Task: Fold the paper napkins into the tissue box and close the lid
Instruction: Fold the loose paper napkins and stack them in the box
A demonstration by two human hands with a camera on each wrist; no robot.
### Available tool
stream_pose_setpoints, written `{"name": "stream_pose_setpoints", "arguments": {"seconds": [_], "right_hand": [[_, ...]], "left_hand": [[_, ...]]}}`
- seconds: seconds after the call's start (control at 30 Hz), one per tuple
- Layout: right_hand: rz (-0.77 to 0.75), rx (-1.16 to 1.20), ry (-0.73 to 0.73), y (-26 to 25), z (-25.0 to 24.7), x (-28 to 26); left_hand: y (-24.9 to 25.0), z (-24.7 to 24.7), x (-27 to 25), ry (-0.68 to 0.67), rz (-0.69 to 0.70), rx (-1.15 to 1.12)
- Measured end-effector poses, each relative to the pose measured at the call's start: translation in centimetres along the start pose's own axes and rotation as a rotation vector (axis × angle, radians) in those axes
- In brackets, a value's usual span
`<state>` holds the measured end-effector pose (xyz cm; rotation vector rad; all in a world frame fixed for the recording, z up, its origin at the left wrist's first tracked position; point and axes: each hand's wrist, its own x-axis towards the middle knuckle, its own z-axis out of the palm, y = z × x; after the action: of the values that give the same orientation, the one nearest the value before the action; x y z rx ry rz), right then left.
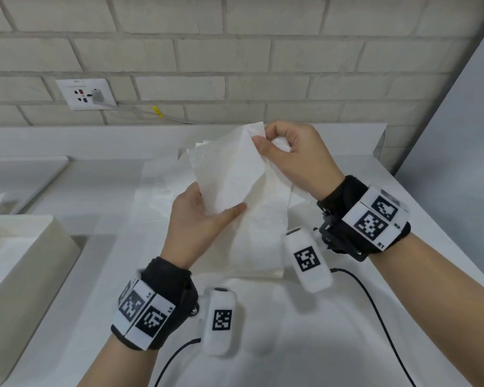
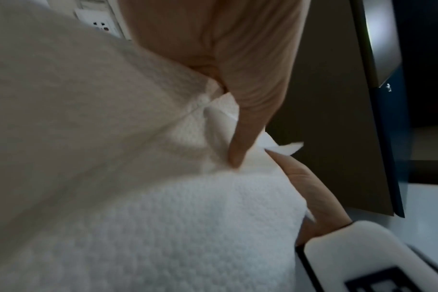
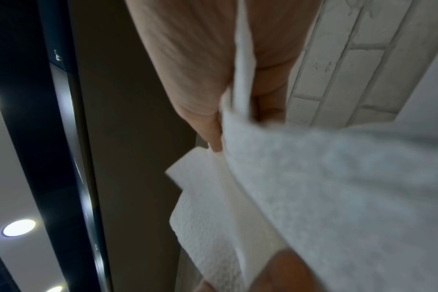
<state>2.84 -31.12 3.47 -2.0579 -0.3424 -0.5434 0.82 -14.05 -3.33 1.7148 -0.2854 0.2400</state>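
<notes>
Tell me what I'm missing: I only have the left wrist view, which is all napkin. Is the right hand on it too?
Observer: Yes. In the head view the right hand pinches the napkin's top corner, and the left hand holds its lower edge.
Operator: Is it lifted?
Observer: Yes, held up above more napkins lying on the white counter.
Operator: Where's the tissue box?
Observer: An open cream box stands at the left edge; I see no lid.

the napkin (image 1: 235, 174) hides the left fingers; the tissue box (image 1: 25, 247) is cut off at the edge.
</notes>
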Motion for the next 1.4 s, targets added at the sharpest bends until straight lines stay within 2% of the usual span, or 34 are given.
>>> {"name": "stream_pose_setpoints", "arguments": {"seconds": [0.07, 0.23, 0.43, 0.53, 0.67, 0.83, 0.97, 1.03, 1.13, 1.3, 1.4], "right_hand": [[0.012, 0.016, 0.004, -0.1, 0.1, -0.1], [0.05, 0.061, -0.06, 0.1, -0.1, -0.4], [0.127, 0.198, -0.252, -0.2, -0.4, -1.0], [0.128, 0.173, -0.293, -0.5, -0.7, -1.4], [0.138, 0.106, -0.279, 0.1, -1.2, -1.4], [0.081, -0.084, -0.189, 1.5, -2.4, -1.0], [-0.031, -0.05, -0.219, 0.9, -3.6, -0.9], [-0.077, 0.026, -0.288, 0.0, -3.7, -0.9], [-0.096, 0.104, -0.359, -1.4, -3.2, -0.9], [-0.092, -0.08, -0.268, -2.3, -0.7, -0.3], [-0.031, -0.142, -0.234, -2.0, 0.7, -0.3]], "left_hand": [[0.0, 0.3, 0.0, 0.072, -0.004, -0.024], [0.7, 0.2, 0.1, 0.137, -0.093, -0.175], [0.9, -0.2, 0.6, 0.154, -0.111, -0.221], [0.4, -0.3, 0.6, 0.179, -0.118, -0.222], [-0.6, -1.2, 0.9, 0.25, -0.127, -0.215], [-2.0, -4.3, 1.7, 0.462, -0.135, -0.21], [-2.2, -5.9, 2.0, 0.54, -0.103, -0.132], [-2.1, -5.8, 2.1, 0.529, -0.076, -0.123], [-1.7, -4.7, 1.7, 0.435, -0.014, -0.082], [0.3, -1.3, -0.7, 0.173, 0.03, -0.101], [0.8, -0.2, -1.5, 0.116, 0.029, -0.135]]}}
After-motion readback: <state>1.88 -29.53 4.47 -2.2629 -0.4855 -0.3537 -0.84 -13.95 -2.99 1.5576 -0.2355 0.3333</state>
